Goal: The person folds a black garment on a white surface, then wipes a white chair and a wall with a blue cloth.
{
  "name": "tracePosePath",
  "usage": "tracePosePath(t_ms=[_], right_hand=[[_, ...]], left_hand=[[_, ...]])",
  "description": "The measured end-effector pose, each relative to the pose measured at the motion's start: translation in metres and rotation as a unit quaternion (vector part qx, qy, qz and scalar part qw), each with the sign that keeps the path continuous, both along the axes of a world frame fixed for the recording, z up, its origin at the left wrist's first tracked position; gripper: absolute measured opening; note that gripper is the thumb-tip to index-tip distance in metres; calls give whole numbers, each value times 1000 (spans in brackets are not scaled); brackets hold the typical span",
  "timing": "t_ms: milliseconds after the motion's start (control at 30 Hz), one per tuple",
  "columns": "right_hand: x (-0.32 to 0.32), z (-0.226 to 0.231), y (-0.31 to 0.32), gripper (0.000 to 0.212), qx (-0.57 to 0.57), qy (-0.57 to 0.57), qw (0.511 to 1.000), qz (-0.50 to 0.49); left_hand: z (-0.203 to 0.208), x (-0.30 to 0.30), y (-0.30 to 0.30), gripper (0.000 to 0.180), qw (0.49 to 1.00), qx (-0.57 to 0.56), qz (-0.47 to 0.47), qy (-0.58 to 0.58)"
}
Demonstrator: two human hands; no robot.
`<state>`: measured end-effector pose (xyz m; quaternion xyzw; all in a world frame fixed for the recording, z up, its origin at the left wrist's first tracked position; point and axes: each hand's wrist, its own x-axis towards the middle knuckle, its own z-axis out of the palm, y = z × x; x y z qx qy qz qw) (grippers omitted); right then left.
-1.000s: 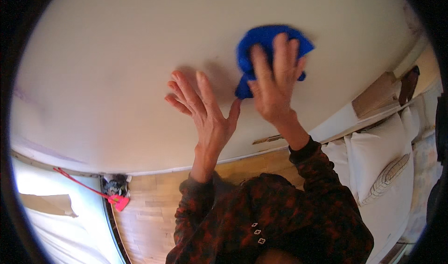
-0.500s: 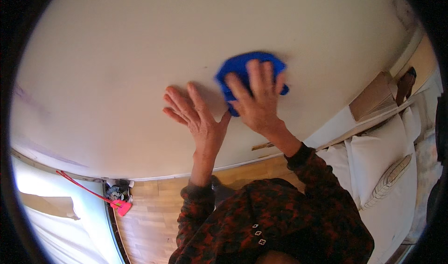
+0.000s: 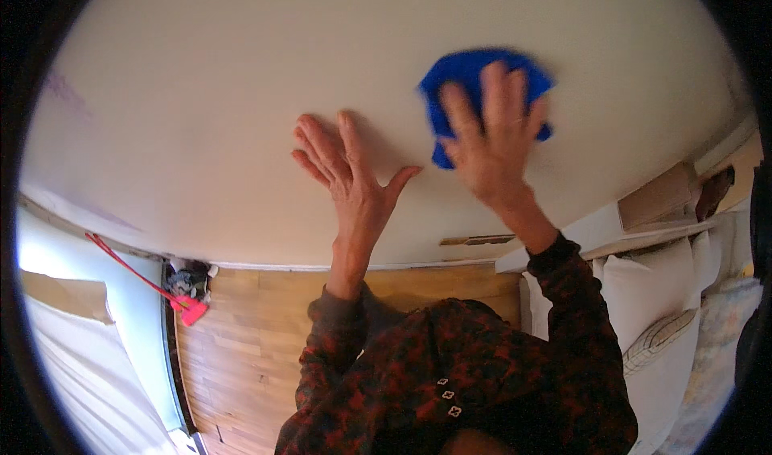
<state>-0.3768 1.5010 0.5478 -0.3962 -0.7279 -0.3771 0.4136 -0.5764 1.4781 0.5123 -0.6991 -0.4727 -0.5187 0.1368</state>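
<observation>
A pale wall point(image 3: 217, 77) fills the upper part of the head view. My right hand point(image 3: 497, 149) presses a blue cloth point(image 3: 465, 67) against it, the fingers spread over the cloth and slightly blurred. The cloth's edges stick out above the fingertips and on both sides of the hand. To the left, my left hand point(image 3: 344, 178) rests on the bare wall, fingers apart and thumb stretched toward the cloth without touching it. Nothing is in this hand.
Below the wall lies a wooden floor point(image 3: 233, 334). At left, a pink-headed broom with a red handle point(image 3: 187, 309) is near a dark bundle point(image 3: 190, 278) and a white curtain point(image 3: 72, 358). White pillows point(image 3: 647, 282) and a brown box point(image 3: 659, 198) are at right.
My right hand and the blue cloth have moved up and to the right along the wall. The left hand sits slightly higher in view, its thumb now well apart from the cloth. The view has shifted.
</observation>
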Motion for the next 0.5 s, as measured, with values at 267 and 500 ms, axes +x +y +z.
tracePosePath(t_ms=[267,500], right_hand=[[-112,-4,-5,64,-76,-135,979,131],[-112,71,-3,50,-138,-196,910,338]], left_hand=[[-12,-18,-41,65,986,49,12,-158],[-6,-7,8,86,962,14,-97,-256]])
